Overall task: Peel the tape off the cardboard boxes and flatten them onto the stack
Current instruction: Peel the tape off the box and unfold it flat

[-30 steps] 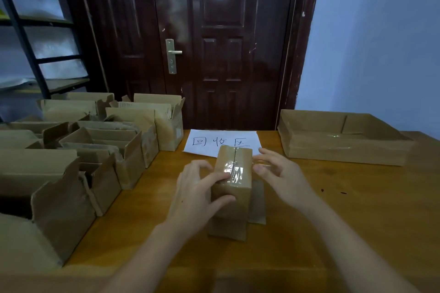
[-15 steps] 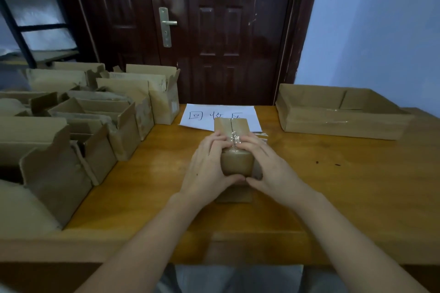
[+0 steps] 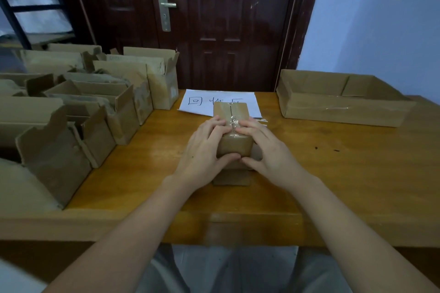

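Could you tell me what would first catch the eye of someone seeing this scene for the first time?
Most striking is the small taped cardboard box at the middle of the wooden table, gripped by the left hand and the right hand. Behind it lies a white sheet of paper with handwriting. Open cardboard boxes crowd the left side, and a shallow cardboard tray sits far right.

small brown taped cardboard box (image 3: 234,146) upright mid-table, atop flattened cardboard (image 3: 232,177)
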`<state>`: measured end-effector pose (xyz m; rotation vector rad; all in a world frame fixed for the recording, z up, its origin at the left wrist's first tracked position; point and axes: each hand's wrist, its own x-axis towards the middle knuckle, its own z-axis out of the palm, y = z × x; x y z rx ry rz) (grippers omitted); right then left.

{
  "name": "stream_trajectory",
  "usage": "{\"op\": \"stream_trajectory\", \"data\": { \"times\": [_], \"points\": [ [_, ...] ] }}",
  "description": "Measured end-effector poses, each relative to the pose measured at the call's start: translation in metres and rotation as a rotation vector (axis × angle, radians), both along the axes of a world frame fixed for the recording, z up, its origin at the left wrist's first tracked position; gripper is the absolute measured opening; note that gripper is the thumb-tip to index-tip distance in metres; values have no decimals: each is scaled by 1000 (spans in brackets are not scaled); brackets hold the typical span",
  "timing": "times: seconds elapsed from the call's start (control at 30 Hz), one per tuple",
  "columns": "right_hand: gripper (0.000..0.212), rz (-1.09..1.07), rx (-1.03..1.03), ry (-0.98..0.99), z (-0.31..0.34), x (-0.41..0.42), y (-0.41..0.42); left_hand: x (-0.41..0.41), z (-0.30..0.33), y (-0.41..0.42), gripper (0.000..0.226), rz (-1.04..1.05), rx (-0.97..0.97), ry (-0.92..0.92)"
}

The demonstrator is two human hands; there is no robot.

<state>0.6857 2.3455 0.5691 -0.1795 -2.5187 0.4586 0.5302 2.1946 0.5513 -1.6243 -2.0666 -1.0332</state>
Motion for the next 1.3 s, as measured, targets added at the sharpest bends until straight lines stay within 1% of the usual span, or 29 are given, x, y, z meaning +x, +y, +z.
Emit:
{"op": "stream_trajectory", "data": {
  "times": [0.13,0.23,0.47,0.6,0.7,0.9,1.07,1.17,1.3],
  "points": [
    [67,-2,-8,23,-1,-2,-1,-1,2,-4,67,-18,-27,6],
    [68,-1,-16,19,0,-1,-2,-3,3,-6,73,-21,-57,16],
    [68,-4,-27,1,2,0,-4,2,3,-6,89,-14,-57,5],
    [67,-2,-23,5,2,0,-4,8,3,-2,85,28,-16,-19],
    [67,-4,-16,-2,2,1,-4,7,2,-1,81,23,-3,-13],
    [76,-4,9,-79,5,5,-1,1,1,-2,76,-4,0,2],
    [69,13,-31,-31,5,2,-2,-1,0,-3,72,-30,-4,-1],
    [66,25,-44,4,6,0,-2,-1,1,-5,74,-27,-19,8],
    [65,31,-24,7,7,-3,0,6,1,-1,83,31,-18,5]
  ]
}}
